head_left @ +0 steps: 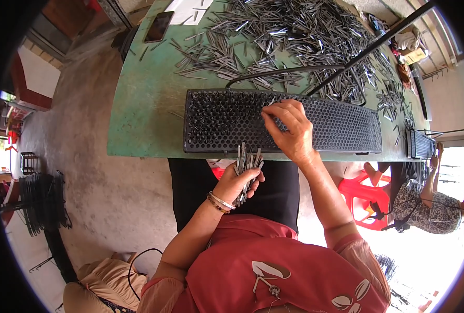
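Observation:
My left hand (242, 182) is closed round a bunch of thin, flat, grey metal strips (246, 159), their ends sticking up toward the table edge. Above the black perforated rack (336, 128), my right hand (292, 128) is bent with thumb and fingers pinched together near its far edge. Whatever lies between those fingertips is too small and hidden to make out. Dark strips (216, 117) fill many of the round holes in the rack's left part. Open holes show across its right part. The rack lies lengthwise along the near edge of the green table (143, 120).
A large heap of loose strips (294, 31) covers the table's far side. Black metal rods (367, 52) rise over the rack. A phone (159, 27) and white paper (190, 11) lie far left. At right, another person (425, 208) sits by a red stool (365, 201) and another rack (420, 144).

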Available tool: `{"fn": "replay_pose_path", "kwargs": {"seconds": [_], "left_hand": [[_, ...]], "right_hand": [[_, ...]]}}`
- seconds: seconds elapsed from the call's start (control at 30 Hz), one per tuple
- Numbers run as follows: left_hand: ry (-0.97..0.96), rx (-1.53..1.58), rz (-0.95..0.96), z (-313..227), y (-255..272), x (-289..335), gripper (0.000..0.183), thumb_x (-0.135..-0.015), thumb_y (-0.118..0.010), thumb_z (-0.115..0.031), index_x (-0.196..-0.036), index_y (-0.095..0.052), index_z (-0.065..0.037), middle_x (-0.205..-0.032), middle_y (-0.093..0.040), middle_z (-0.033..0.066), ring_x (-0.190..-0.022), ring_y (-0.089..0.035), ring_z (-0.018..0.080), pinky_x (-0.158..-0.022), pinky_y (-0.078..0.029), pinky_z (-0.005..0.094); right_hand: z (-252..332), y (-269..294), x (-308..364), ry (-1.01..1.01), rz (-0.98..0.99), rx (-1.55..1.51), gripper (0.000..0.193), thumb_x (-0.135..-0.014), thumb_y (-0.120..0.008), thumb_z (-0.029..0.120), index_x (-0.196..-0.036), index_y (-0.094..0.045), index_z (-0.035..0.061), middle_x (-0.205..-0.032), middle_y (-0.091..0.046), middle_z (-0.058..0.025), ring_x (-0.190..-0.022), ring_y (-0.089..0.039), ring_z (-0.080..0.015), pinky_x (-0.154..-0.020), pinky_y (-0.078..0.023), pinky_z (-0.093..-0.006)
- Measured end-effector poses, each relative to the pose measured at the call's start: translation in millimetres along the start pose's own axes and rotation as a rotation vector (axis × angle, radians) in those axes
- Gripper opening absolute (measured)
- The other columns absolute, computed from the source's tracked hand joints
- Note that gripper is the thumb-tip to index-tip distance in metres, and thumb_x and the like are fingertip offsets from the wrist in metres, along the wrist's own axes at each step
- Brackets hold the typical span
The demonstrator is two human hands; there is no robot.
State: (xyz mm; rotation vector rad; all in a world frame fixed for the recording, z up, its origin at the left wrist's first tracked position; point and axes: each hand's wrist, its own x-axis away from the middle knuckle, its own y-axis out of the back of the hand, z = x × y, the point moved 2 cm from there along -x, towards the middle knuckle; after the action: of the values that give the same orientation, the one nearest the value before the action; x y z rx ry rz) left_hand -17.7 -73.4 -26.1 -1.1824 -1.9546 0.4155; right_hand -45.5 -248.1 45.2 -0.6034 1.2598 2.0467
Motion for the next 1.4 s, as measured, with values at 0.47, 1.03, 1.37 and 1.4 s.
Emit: {"fn": "replay_pose_path", "kwargs": {"seconds": [0.47,1.03,1.37,1.4], "left_hand": [[-0.004,-0.010,0.011,1,3,-1,0.020,-0.089,-0.057,-0.017,-0.103,-0.057,-0.003,-0.078,-0.061,0.0067,-0.058,-0.054,0.0087,-0.043,-0.042,0.0217],[0.019,-0.006,0.013,1,1,-2,0.019,-0.089,-0.057,-0.016,-0.102,-0.057,-0.002,-0.078,-0.061,0.0067,-0.060,-0.054,0.0088,-0.044,-0.043,0.0229],[0.008,-0.012,0.006,1,1,-2,0.020,-0.089,-0.057,-0.016,-0.103,-0.057,-0.002,-0.078,-0.061,0.0066,-0.060,-0.055,0.0087,-0.044,-0.043,0.0223],[0.006,-0.015,0.008,1,1,-2,0.020,-0.089,-0.057,-0.016,-0.103,-0.057,-0.002,-0.078,-0.061,0.0067,-0.060,-0.055,0.0086,-0.044,-0.044,0.0222]], "right_hand": [[3,3,-7,0.125,0.096,0.029,0.021,-0.070,-0.074,0.000,-0.088,-0.066,0.0055,-0.086,-0.066,-0.0060,-0.086,-0.059,-0.0272,-0.081,-0.049,-0.0358],[-3,-3,-12,-0.041,0.121,-0.008,0.018,-0.071,-0.073,0.002,-0.087,-0.067,0.0049,-0.085,-0.065,-0.0067,-0.088,-0.059,-0.0254,-0.078,-0.049,-0.0346],[3,-4,-15,0.099,0.233,-0.027,0.019,-0.072,-0.073,0.005,-0.090,-0.068,0.0062,-0.087,-0.064,-0.0060,-0.083,-0.058,-0.0247,-0.077,-0.048,-0.0340],[1,-4,-15,0.098,0.239,-0.021,0.018,-0.072,-0.073,0.005,-0.090,-0.068,0.0059,-0.087,-0.064,-0.0065,-0.083,-0.058,-0.0250,-0.077,-0.048,-0.0339]]}}
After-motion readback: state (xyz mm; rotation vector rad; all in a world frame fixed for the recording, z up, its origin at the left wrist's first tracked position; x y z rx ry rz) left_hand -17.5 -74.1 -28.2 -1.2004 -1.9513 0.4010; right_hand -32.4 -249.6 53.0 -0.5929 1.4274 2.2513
